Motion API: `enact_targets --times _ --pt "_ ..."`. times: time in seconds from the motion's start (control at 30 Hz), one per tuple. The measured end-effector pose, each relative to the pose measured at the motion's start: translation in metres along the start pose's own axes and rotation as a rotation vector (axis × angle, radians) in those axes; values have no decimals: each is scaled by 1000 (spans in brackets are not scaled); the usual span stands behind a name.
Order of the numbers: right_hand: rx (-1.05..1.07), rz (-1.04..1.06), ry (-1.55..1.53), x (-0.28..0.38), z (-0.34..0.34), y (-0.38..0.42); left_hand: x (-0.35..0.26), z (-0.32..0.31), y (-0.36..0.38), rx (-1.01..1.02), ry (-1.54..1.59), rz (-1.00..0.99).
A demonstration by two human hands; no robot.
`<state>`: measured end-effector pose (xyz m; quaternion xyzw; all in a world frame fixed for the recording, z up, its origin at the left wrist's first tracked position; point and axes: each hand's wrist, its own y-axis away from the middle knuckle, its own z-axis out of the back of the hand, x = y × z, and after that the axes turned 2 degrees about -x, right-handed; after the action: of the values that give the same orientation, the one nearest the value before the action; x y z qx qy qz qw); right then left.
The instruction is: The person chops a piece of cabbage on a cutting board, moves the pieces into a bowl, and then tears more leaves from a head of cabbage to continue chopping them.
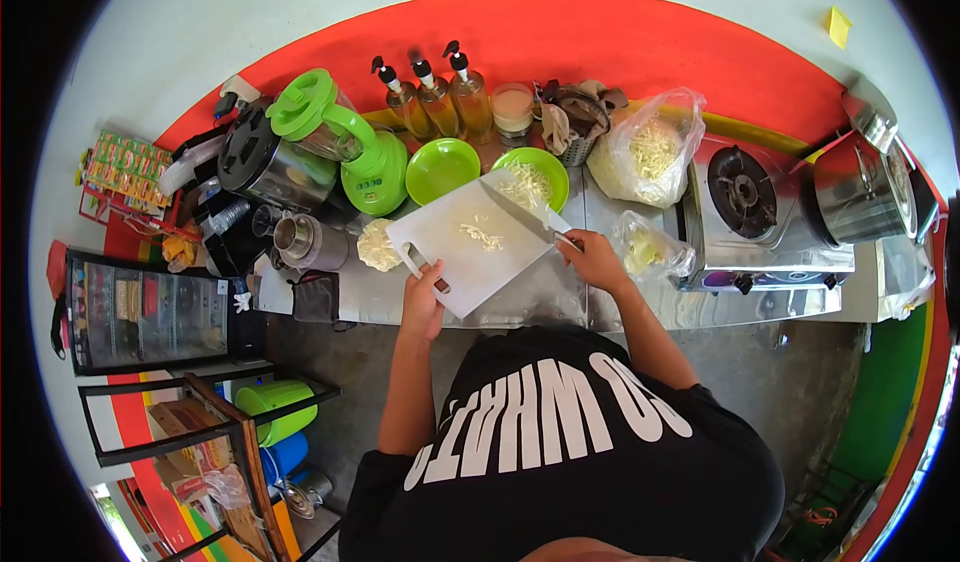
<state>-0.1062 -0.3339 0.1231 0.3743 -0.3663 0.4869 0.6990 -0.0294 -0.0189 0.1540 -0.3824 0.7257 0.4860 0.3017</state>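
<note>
My left hand (422,300) grips the white cutting board (445,232) at its handle slot, near the lower left corner. My right hand (594,260) is closed round the handle of a knife (518,209), whose blade points up and left over the board's upper right part. A small heap of shredded cabbage (482,235) lies mid-board. The board's far edge overlaps a green plate (560,175) heaped with more shreds and a second green plate (442,170) with a bare surface. Beside the board's left edge sits a cut piece of cabbage (377,246).
Behind the plates stand a green blender (374,174) and several pump bottles (470,97). A plastic bag of shredded cabbage (652,152) and a smaller bag (650,247) lie right of the board. Further right is a gas stove (742,192) with a large pot (862,192).
</note>
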Motion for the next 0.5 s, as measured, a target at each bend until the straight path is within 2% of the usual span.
enact_targets --times 0.1,0.17,0.2,0.27,0.37,0.4,0.47,0.5 --pt "125 12 -114 26 5 6 0 -3 -1 -28 12 -3" --pt "321 -94 -193 30 6 4 -2 -4 -2 -38 19 -10" --pt "321 -91 -194 27 6 3 -1 -5 -3 -37 23 -10" --pt "134 73 -18 20 6 1 0 -6 -4 -34 28 -12" --pt "114 79 -38 28 14 4 0 -6 -4 -26 40 -21" --pt "112 80 -39 33 16 5 0 -6 -5 -23 48 -30" --pt "275 -44 -127 39 18 6 0 -6 -6 -18 47 -37" --pt "269 -48 -136 36 15 4 -1 -8 -5 -34 48 -40"
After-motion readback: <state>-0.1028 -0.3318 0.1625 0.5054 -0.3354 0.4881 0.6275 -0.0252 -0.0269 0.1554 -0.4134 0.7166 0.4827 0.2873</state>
